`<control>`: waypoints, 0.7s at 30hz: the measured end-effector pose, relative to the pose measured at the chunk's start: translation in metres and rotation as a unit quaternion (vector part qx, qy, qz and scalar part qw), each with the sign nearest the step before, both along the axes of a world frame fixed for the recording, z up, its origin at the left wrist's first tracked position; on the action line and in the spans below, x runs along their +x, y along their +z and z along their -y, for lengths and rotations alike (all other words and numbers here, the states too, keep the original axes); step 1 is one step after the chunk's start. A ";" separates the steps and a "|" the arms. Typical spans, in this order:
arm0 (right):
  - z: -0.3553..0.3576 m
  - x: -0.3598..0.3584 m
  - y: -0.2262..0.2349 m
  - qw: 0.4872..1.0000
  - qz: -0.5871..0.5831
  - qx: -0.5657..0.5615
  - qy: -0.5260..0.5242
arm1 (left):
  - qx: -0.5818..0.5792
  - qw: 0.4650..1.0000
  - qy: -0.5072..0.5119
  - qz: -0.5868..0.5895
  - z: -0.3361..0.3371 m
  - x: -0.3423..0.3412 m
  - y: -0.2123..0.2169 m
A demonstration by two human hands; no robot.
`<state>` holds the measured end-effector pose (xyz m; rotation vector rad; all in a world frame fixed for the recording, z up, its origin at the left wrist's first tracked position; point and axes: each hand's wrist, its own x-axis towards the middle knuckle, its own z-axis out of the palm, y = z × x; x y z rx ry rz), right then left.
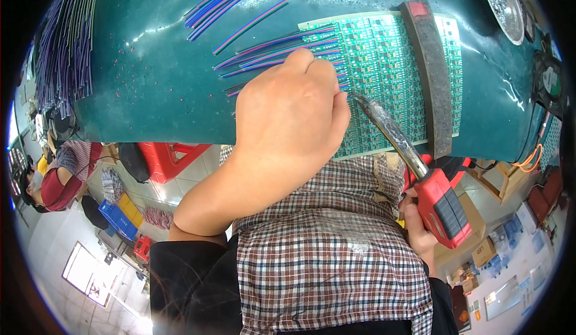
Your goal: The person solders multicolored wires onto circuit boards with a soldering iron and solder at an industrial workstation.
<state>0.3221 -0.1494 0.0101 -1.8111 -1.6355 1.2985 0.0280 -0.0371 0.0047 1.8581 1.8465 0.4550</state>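
Observation:
My left hand (294, 110) is closed in a pinch over the left edge of a green circuit board panel (384, 65). Strands of wire pass under it, and its fingertips are mostly hidden. Several blue, pink and dark wires (282, 57) reach onto the panel's left edge, above the hand. My right hand (418, 230) grips the red and black handle of a soldering gun (393, 134). The gun's tip is at the board just right of my left fingers. A dark, heavy bar (428, 77) lies across the panel's right part.
Loose wire bundles (222, 2) lie at the far side of the green table (162, 83); a thick bundle (66, 47) hangs over its left end. A metal dish (503, 8) and a small black fan (549, 80) are at right. Another person (60, 179) sits at far left, near a red stool (171, 161).

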 end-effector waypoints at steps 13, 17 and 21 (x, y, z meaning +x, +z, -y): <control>0.006 0.009 -0.005 0.993 0.021 0.075 0.084 | -0.005 1.000 -0.003 -0.011 0.000 -0.001 0.001; -0.002 0.003 -0.001 0.995 -0.065 0.080 -0.001 | -0.001 1.000 0.000 -0.010 0.000 0.001 0.001; -0.031 -0.022 0.026 0.965 -0.198 0.023 -0.173 | -0.006 1.000 0.004 -0.015 0.001 -0.002 -0.001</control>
